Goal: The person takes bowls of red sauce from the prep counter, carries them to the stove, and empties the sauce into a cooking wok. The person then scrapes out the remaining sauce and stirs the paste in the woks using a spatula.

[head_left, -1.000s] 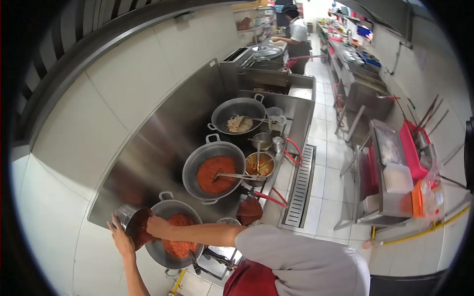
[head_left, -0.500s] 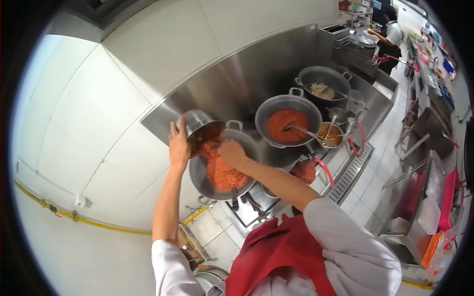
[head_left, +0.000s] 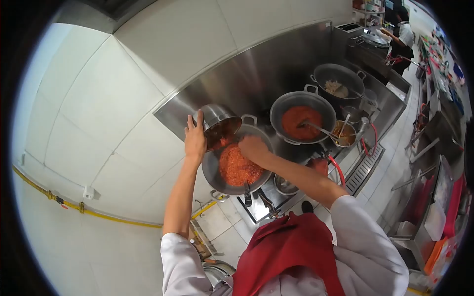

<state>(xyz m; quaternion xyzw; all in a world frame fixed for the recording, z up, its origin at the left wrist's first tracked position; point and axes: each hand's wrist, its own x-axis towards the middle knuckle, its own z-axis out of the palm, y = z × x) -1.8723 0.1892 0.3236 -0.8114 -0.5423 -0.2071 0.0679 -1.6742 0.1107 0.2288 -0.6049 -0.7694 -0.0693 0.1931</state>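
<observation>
Metal bowl [head_left: 220,119] tipped, left hand [head_left: 195,142] bracing

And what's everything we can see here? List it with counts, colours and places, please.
Woks: three, grey, in a row along the stove
Backsplash: one, silver, behind the woks
Chunky food: one batch, orange-red, nearest wok
Sauce: one batch, red, middle wok
Pale food: one batch, beige, far wok
Steel pot: one, silver, tilted at the nearest wok
Hoses: at least two, red, stove's front side
Floor drain: one, grey, beside the stove
Pipe: one, yellow, low on the wall
Co-worker: one, white top, far end
Apron: one, red, on the wearer
Hands: two, bare; left on the pot, right over the nearest wok
</observation>
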